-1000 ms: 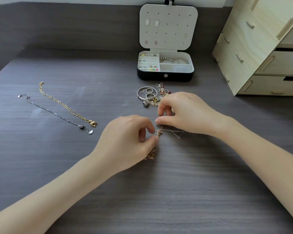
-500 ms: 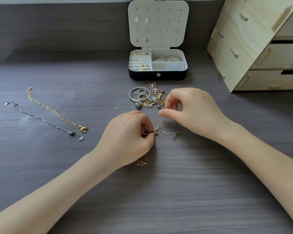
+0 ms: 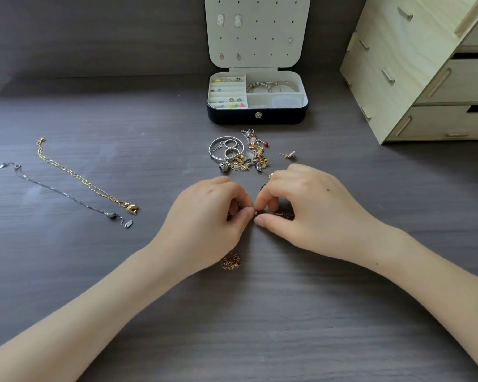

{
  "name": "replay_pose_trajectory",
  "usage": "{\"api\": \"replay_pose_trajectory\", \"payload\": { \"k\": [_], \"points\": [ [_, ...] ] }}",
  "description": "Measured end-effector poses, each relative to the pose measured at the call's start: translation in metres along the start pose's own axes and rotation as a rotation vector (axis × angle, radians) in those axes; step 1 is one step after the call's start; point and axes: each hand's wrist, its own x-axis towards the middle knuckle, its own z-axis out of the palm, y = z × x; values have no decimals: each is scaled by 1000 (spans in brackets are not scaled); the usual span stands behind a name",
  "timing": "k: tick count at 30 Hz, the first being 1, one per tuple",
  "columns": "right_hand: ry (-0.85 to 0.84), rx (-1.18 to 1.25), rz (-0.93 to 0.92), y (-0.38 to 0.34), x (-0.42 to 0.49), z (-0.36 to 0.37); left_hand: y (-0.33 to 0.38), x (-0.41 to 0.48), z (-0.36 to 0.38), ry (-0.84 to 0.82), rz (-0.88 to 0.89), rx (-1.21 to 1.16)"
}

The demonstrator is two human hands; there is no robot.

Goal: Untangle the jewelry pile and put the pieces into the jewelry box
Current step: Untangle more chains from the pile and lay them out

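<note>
Dark wood-grain worktop (image 3: 260, 312) carries everything. Two hands meet at its middle, their fingertips almost touching. The left hand (image 3: 213, 216) pinches a thin chain (image 3: 278, 215) between thumb and forefinger, and the right hand (image 3: 301, 210) pinches it in the same way, its other fingers curled. Only a short run of the chain shows, under the right hand. One small gold clump (image 3: 231, 262) lies just below the heel of the left hand; whether it joins the pinched chain cannot be told.

Just beyond both hands sits the one jewelry pile (image 3: 240, 154), still tangled, with one loose stud (image 3: 289, 155) just to its right. Farther beyond stands the one jewelry box (image 3: 257, 117), open, five earrings pinned in its upright lid. Well off to the left of the left hand lie two straightened pieces side by side, one gold chain (image 3: 86, 183) and one silver chain (image 3: 64, 194). Beyond and to the right of the right hand stands one pale wooden drawer unit (image 3: 398, 78).
</note>
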Motion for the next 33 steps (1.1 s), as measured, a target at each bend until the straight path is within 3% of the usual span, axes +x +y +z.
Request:
{"api": "replay_pose_trajectory", "payload": {
  "k": [8, 17, 33],
  "points": [
    [107, 9, -38, -1, -1, 9, -9, 1, 1, 9, 45, -6],
    [-16, 174, 90, 0, -1, 4, -12, -2, 1, 4, 119, -61],
    [-73, 227, 119, 0, -1, -2, -12, -1, -1, -55, 50, -162]
  ]
}}
